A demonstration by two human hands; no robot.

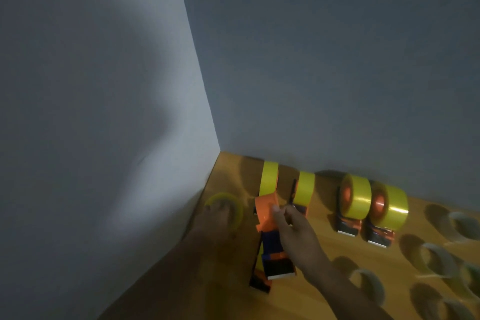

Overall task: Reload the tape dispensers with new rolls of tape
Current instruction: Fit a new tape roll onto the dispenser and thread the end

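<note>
Nearest, to the right of the right hand (293,231), pale empty cores (368,283) lie scattered on the desk (306,299) — spent rolls, by my guess, set aside where they will not get in the way. The right hand reaches forward with its fingers curled onto the orange hub of an unloaded dispenser (270,244); it lies with its blade end toward the person and the hub pointing away, and the hand probably steadies it so a roll can go on. A second dispenser frame seems to lie under or just beside it, but blur hides how they meet.

Just left of that, the left hand (218,218) rests on a yellow roll (228,209) lying flat near the wall; the motion blur leaves it unclear whether the fingers grip it or merely touch it. This is likely the fresh roll for the hub.

Beyond both hands, four loaded dispensers (355,202) stand in a row against the far wall, rolls upright — apparently finished and parked clear of the work.
</note>
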